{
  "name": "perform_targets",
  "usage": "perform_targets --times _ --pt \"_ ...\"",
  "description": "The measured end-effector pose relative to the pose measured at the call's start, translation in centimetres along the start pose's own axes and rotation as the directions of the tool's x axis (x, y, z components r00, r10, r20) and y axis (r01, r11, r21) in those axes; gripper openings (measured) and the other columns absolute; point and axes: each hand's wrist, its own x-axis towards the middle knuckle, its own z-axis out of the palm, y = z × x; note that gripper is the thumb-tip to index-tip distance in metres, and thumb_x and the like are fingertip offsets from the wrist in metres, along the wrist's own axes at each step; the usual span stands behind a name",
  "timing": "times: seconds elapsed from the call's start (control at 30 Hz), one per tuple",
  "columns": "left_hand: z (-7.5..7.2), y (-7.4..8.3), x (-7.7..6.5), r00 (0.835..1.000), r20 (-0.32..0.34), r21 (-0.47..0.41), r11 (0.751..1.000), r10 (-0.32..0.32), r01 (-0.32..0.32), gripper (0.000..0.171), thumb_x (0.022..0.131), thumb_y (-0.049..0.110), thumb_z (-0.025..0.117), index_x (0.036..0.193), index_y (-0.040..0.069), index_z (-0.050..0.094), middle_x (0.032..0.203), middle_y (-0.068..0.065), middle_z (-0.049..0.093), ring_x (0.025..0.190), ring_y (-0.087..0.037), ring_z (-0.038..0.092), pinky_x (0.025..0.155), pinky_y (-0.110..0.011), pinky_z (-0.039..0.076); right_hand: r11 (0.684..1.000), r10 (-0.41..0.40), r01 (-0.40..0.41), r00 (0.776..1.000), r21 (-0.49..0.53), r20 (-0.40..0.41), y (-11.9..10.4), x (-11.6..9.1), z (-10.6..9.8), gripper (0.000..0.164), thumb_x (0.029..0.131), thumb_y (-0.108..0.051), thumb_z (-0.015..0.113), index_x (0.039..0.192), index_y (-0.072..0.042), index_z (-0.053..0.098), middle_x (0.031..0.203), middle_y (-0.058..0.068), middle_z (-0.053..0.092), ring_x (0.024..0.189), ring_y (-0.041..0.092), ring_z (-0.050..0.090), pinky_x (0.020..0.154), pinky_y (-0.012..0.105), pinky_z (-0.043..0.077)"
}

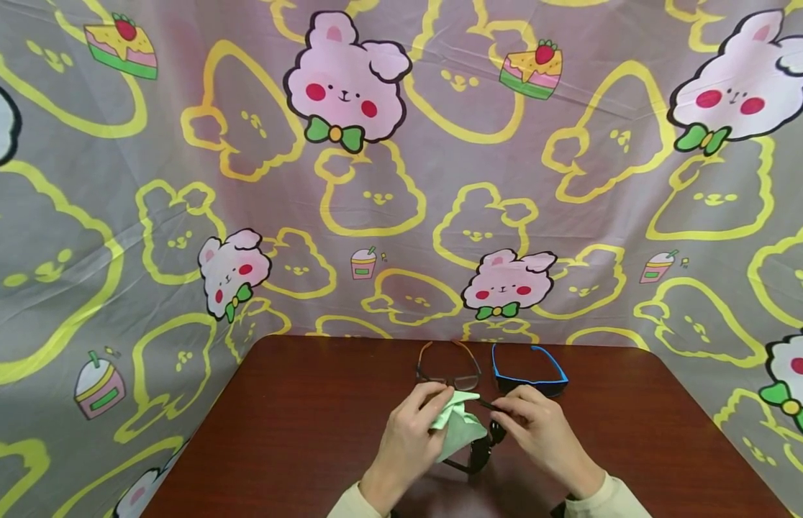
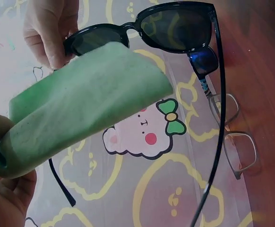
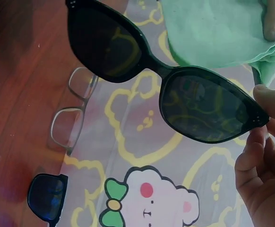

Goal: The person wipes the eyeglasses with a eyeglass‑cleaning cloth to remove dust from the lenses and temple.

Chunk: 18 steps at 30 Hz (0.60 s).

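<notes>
Black sunglasses with dark lenses [image 3: 203, 104] are held up over the table by my right hand [image 1: 544, 424]. Its thumb and fingers pinch one outer corner of the frame, beside the hinge. My left hand [image 1: 408, 428] grips a folded light green cloth [image 1: 463, 432] between thumb and fingers. In the left wrist view the cloth [image 2: 88, 92] overlaps the lower edge of one lens, and both temples of the sunglasses [image 2: 175, 28] are unfolded. From the head view, the cloth and hands hide much of the frame.
Clear-lensed glasses with orange-brown temples [image 1: 466, 382] lie on the dark red-brown table [image 1: 291, 424] beyond my hands. To their right lie blue-framed sunglasses [image 1: 531, 381] with open temples. A patterned cloth curtain [image 1: 388, 252] surrounds the table's back and sides.
</notes>
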Motion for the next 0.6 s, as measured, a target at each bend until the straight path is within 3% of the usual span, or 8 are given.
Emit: perform_targets --times 0.23,0.43,0.6 --pt "0.27 0.22 0.06 0.999 0.036 0.089 0.995 0.032 -0.035 0.054 0.056 -0.009 0.067 0.109 0.002 0.068 0.104 -0.007 0.060 0.090 -0.016 0.063 0.079 -0.023 0.050 1.000 -0.006 0.007 1.000 -0.020 0.030 -0.43 0.27 0.10 0.023 0.067 0.002 0.079 0.085 -0.011 0.072 0.083 -0.007 0.056 0.070 0.004 0.047 0.057 0.010 0.038" --pt "0.39 0.30 0.26 0.999 0.016 0.116 0.992 0.050 -0.051 0.056 0.054 -0.009 0.065 0.109 0.002 0.068 0.104 -0.008 0.061 0.090 -0.018 0.063 0.079 -0.025 0.051 0.999 -0.025 0.026 0.999 -0.036 0.020 -0.61 0.29 0.17 0.029 0.063 0.006 0.081 0.083 -0.012 0.071 0.082 -0.009 0.056 0.069 0.002 0.046 0.056 0.010 0.037" --pt "0.57 0.46 0.07 0.993 0.109 0.165 0.984 0.055 -0.073 0.055 0.056 -0.007 0.067 0.109 0.004 0.068 0.105 -0.006 0.061 0.087 -0.017 0.063 0.076 -0.024 0.051 1.000 -0.023 0.024 0.999 -0.018 0.036 -0.54 0.24 0.10 0.022 0.069 0.002 0.079 0.084 -0.012 0.072 0.083 -0.008 0.056 0.071 0.003 0.047 0.058 0.010 0.039"
